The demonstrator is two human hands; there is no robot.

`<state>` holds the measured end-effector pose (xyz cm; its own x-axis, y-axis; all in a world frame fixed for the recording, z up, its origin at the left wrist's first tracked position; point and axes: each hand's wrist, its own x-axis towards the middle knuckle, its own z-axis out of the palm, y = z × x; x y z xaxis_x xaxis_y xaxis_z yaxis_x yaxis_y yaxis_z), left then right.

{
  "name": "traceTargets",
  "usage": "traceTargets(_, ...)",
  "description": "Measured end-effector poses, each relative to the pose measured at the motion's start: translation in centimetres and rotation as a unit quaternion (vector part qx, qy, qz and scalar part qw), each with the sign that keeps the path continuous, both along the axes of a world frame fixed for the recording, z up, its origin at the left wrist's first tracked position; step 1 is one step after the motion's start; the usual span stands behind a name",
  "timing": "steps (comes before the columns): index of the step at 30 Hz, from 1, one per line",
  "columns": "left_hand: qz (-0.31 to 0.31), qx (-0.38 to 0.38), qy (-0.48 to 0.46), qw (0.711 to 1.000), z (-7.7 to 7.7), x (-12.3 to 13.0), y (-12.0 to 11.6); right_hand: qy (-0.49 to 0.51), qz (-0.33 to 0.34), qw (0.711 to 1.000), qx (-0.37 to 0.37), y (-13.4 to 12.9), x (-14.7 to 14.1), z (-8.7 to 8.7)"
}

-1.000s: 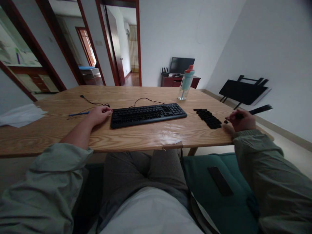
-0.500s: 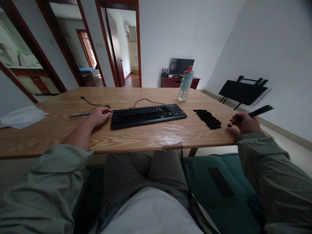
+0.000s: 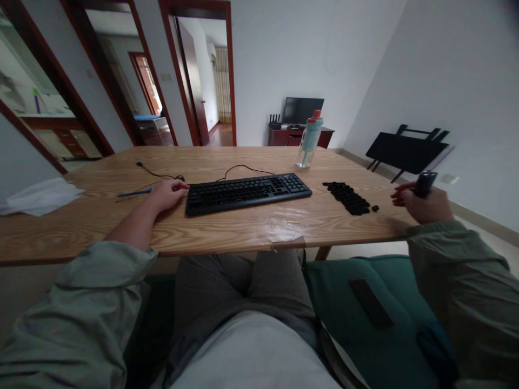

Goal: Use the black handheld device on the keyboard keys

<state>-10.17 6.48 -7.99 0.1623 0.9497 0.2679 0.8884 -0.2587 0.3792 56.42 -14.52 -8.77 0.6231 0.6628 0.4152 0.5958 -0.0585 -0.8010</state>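
Observation:
A black keyboard (image 3: 247, 193) lies on the wooden table, some of its left part looking bare of keycaps. At its upper left corner, my left hand (image 3: 168, 194) rests on the table with fingers curled against the edge. Off to the right, my right hand (image 3: 430, 205) is raised over the table's right end, closed around a dark, elongated tool (image 3: 425, 183) whose glossy end points up; its kind is unclear. Black keycaps (image 3: 347, 198) lie in close rows right of the keyboard. One single keycap (image 3: 375, 208) sits just beside them, apart from my right hand.
A clear bottle with a red lid (image 3: 310, 139) stands behind the keyboard. On the left are a blue pen-like stick (image 3: 135, 192), a cable (image 3: 158, 174) and white paper (image 3: 42, 195). A dark flat object (image 3: 371, 302) lies on the green seat (image 3: 332, 286).
My right hand has moved right and up, away from the keycaps, and the tool in it has turned end-up. The single keycap now lies nearer the rows. My left hand stays put.

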Motion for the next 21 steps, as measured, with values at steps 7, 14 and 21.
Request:
traceTargets(7, 0.001, 0.006, 0.001, 1.0, -0.2, -0.2, 0.2, -0.407, 0.03, 0.881, -0.24, -0.7, 2.8, -1.3)
traceTargets(14, -0.007, 0.003, 0.006, 1.0, 0.0, -0.1, 0.1, -0.453, 0.14, 0.856, -0.207, -0.5, 2.6, -2.0)
traceTargets(21, -0.001, -0.006, 0.007, 1.0, 0.5, 0.2, -0.6, -0.422, 0.15, 0.869, -0.211, 0.1, 1.8, -1.8)
